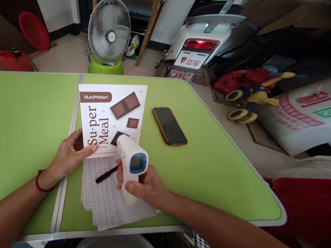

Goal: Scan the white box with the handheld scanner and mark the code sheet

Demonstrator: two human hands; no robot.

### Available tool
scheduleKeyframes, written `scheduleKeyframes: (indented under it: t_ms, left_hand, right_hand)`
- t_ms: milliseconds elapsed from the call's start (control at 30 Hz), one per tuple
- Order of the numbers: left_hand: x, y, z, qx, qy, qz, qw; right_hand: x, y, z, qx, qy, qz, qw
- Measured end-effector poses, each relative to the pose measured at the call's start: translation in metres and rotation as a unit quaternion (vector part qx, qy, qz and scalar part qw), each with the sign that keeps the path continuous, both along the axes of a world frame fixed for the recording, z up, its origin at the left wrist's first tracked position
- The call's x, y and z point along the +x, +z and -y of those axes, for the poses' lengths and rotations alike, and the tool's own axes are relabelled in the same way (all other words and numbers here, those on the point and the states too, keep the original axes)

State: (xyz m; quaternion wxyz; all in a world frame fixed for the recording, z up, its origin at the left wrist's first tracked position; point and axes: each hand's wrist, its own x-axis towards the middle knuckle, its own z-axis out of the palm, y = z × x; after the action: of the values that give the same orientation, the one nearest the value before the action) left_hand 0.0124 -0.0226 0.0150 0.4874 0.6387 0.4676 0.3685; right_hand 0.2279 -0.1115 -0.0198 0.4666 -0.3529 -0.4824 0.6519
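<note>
My left hand [71, 151] grips the lower left edge of a white meal box [124, 137] printed with brown chocolate pieces, its thumb on the front face. The box is held up, facing me. In my right hand [152, 187] is a white infrared thermometer [133, 148] with a blue-rimmed screen, my fingers wrapped round its handle. Its blue tip is close to the box front; whether they touch I cannot tell. Beneath lie several sheets of handwritten paper [103, 206], with a black pen [107, 174] on them, partly behind the thermometer.
A smartphone [170, 126] in a brown case lies right of the box on the green folding table [212, 179]. Beyond the table stand a fan [110, 31] on a green stool [106, 69] and a white scooter [199, 38]. A printed sack [300, 117] is at the right.
</note>
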Motion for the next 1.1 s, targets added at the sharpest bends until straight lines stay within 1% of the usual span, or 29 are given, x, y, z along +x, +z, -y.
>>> scheduleKeyframes:
  t_ms: [167,233,333,500,667,867,1100]
  left_hand:
    - [-0.002,0.000,0.001,0.002,-0.007,-0.027,1.000]
    - [-0.003,-0.001,0.001,0.008,-0.006,-0.033,0.999]
    - [-0.004,-0.003,0.000,0.015,-0.009,-0.031,0.999]
    - [-0.005,-0.005,-0.001,0.026,-0.014,-0.025,0.999]
    - [-0.006,-0.005,-0.001,0.019,-0.016,-0.025,0.999]
    - [-0.007,-0.007,-0.003,0.017,-0.022,-0.018,0.999]
    - [-0.007,-0.007,-0.004,0.007,-0.025,-0.024,0.999]
  right_hand:
    - [0.001,0.003,0.000,-0.024,0.005,-0.016,1.000]
    - [0.001,0.004,-0.001,-0.020,0.007,-0.019,1.000]
    - [0.002,0.005,-0.001,-0.014,0.009,-0.015,1.000]
    - [0.001,0.007,-0.001,-0.035,0.009,0.004,0.999]
    - [0.000,0.009,-0.002,-0.022,0.012,0.003,1.000]
    - [-0.001,0.007,-0.001,-0.041,0.010,0.000,0.999]
    - [0.001,0.011,-0.001,-0.041,0.018,0.022,0.999]
